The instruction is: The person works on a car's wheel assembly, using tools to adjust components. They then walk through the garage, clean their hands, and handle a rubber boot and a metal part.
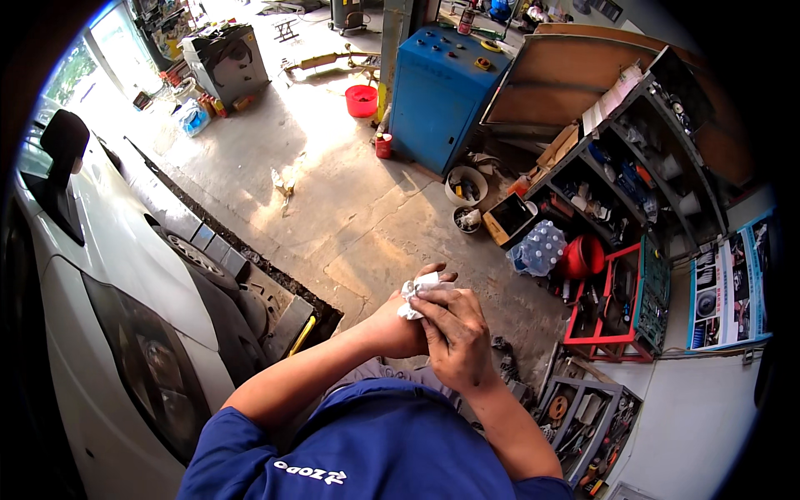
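In front of my chest my two hands meet, over the floor. A crumpled white tissue [415, 293] is pinched in my right hand [457, 333], between thumb and fingers, and pressed against my left hand. Dark smudges mark the right fingers. My left hand [398, 323] lies behind and beneath it, partly covered by the tissue and the right hand; its fingertips stick out beyond, stretched and apart, also with dark smudges.
At left stands a white car [142, 242] beside a floor pit edge [308, 321]. Ahead are a blue cabinet [442, 92] and a red bucket [362, 101]. On the right are crowded shelves [617, 133], wrapped bottles [540, 248], a red tool cart [612, 346] and a grey parts rack [587, 425].
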Motion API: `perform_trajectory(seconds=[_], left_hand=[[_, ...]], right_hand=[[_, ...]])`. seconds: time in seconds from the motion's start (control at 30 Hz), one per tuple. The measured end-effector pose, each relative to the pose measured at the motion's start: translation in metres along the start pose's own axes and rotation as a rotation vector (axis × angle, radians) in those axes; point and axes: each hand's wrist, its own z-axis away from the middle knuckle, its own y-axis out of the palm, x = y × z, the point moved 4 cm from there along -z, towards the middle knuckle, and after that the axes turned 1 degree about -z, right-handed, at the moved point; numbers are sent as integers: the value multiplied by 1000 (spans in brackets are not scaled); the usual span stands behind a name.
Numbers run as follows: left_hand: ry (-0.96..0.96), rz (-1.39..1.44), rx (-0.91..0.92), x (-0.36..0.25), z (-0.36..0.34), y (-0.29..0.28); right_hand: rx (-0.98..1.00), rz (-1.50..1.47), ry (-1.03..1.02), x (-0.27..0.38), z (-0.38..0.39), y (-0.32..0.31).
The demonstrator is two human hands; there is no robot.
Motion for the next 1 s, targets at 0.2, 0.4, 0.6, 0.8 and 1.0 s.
perform_trajectory(seconds=[0.2,0.4,0.6,0.8,1.0], left_hand=[[-192,301,-3,0,8,-20],[-206,439,101,-10,6,-23],[-291,425,50,-8,5,-30],[-198,459,-8,-2,-11,-43],[-416,569,-58,8,-1,-40]], right_hand=[[133,-158,-22,8,13,-5],[355,-314,-7,0,21,-30],[248,-286,208,-16,17,-68],[230,-209,-83,5,9,-32],[148,-217,220,-34,30,-70]])
